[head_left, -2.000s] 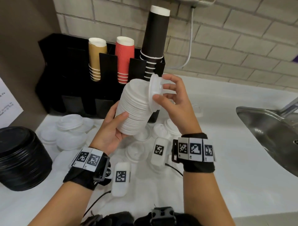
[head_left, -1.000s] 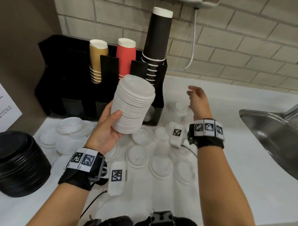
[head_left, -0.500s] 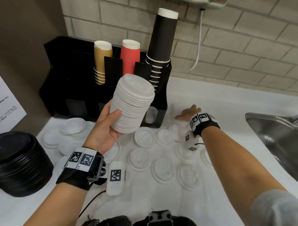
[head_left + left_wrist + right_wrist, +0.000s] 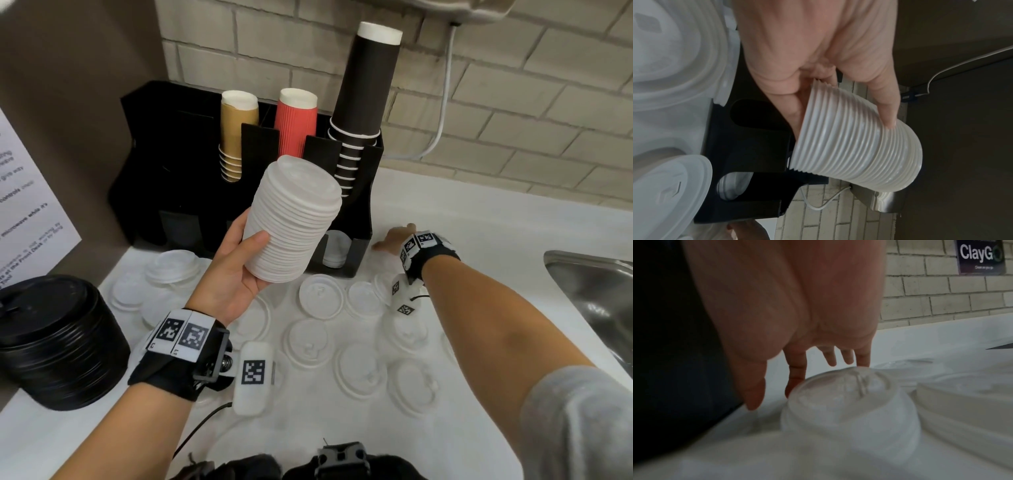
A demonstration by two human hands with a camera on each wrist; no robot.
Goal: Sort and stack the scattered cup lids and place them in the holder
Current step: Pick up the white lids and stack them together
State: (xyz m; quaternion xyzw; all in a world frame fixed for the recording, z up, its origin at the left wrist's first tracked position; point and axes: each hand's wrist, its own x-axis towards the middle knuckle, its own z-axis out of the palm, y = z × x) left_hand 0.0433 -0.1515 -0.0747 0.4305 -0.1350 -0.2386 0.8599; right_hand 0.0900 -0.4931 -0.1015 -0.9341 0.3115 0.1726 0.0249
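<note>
My left hand (image 4: 248, 260) grips a tall stack of white cup lids (image 4: 293, 219), tilted in the air in front of the black holder (image 4: 178, 192); the left wrist view shows the stack's ribbed side (image 4: 855, 146) between thumb and fingers. A few white lids (image 4: 337, 248) sit in the holder's right front slot. My right hand (image 4: 392, 240) reaches low over the counter just right of the holder, fingers straight. In the right wrist view, my right hand (image 4: 797, 382) hovers over a clear domed lid (image 4: 849, 405). Several loose lids (image 4: 320, 294) lie flat on the white counter (image 4: 479, 240).
A pile of black lids (image 4: 51, 339) stands at the left. The steel sink (image 4: 596, 294) is at the right edge. Tan (image 4: 236, 133), red (image 4: 296, 123) and tall black cups (image 4: 363, 102) fill the holder's top. More lids (image 4: 171, 265) lie at the holder's left foot.
My right hand left the top of the stack after setting a lid on it. It then swung down and right to the counter beside the holder. My left hand keeps the stack.
</note>
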